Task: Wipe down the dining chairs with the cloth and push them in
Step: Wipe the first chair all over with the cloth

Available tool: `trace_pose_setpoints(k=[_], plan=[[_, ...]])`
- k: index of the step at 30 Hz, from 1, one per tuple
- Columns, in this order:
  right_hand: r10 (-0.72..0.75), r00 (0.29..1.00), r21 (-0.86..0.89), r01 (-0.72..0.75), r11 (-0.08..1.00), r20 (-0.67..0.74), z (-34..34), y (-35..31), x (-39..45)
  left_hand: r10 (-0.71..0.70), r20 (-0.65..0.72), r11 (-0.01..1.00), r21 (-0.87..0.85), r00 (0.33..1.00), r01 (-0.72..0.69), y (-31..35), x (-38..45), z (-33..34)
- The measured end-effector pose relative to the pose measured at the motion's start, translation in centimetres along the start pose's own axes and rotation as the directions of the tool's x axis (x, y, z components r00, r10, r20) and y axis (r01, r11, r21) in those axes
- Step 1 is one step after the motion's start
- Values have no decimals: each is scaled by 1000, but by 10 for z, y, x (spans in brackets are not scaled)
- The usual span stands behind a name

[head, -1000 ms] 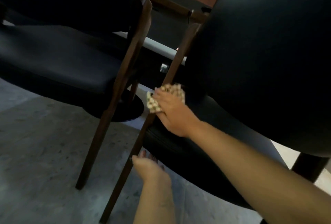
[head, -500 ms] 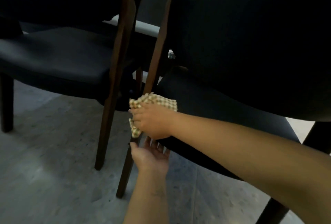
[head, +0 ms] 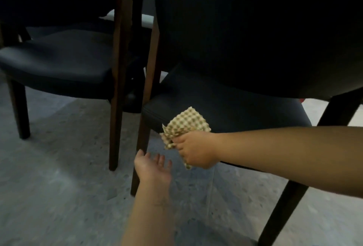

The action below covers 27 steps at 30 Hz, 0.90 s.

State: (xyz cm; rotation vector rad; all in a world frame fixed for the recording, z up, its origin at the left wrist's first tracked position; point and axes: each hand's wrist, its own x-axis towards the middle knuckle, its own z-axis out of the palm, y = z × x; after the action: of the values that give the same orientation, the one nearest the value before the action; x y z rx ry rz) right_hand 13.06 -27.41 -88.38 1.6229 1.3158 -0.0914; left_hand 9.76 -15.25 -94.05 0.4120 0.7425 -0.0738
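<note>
While the right hand keeps its grip clamped on the checked cloth, the cloth lies against the front edge of the dark seat of the near chair, close to the seat's left corner. One part of the cloth stands up above the fingers and another part hangs below the hand. The left hand is just beside it, lower and to the left, with palm turned up and the fingers apart and relaxed, holding nothing; it is near the chair's front wooden leg. A second chair with the same dark seat stands to the left on the grey floor.
</note>
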Motion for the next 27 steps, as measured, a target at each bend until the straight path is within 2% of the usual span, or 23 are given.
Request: trace_pose_setpoints(k=[3,7,10,13,15,23,25,27], plan=[[27,999,96,-25,995,-17,14,-16,-30,-55,85,994,103,995,46,-18,-10,14],[58,998,158,-55,986,-14,37,-43,-75,-196,243,965,221,950,142,-45,-23,29],[63,989,172,-39,984,-135,54,-58,-109,-235,264,941,301,935,152,-61,-25,33],[100,950,238,-28,971,-296,80,-69,-141,-187,284,958,266,940,110,-68,-21,36],[127,934,278,-32,960,-333,92,-74,-164,-168,291,960,267,942,89,-69,-17,36],[246,956,367,-174,914,-158,120,-110,-231,-188,345,954,285,920,88,-70,-10,33],[319,940,384,-250,889,-125,124,-119,-252,-210,368,952,290,906,103,-67,-7,33],[449,886,428,-364,827,-114,129,-128,-268,-224,368,948,295,902,115,-65,-6,33]])
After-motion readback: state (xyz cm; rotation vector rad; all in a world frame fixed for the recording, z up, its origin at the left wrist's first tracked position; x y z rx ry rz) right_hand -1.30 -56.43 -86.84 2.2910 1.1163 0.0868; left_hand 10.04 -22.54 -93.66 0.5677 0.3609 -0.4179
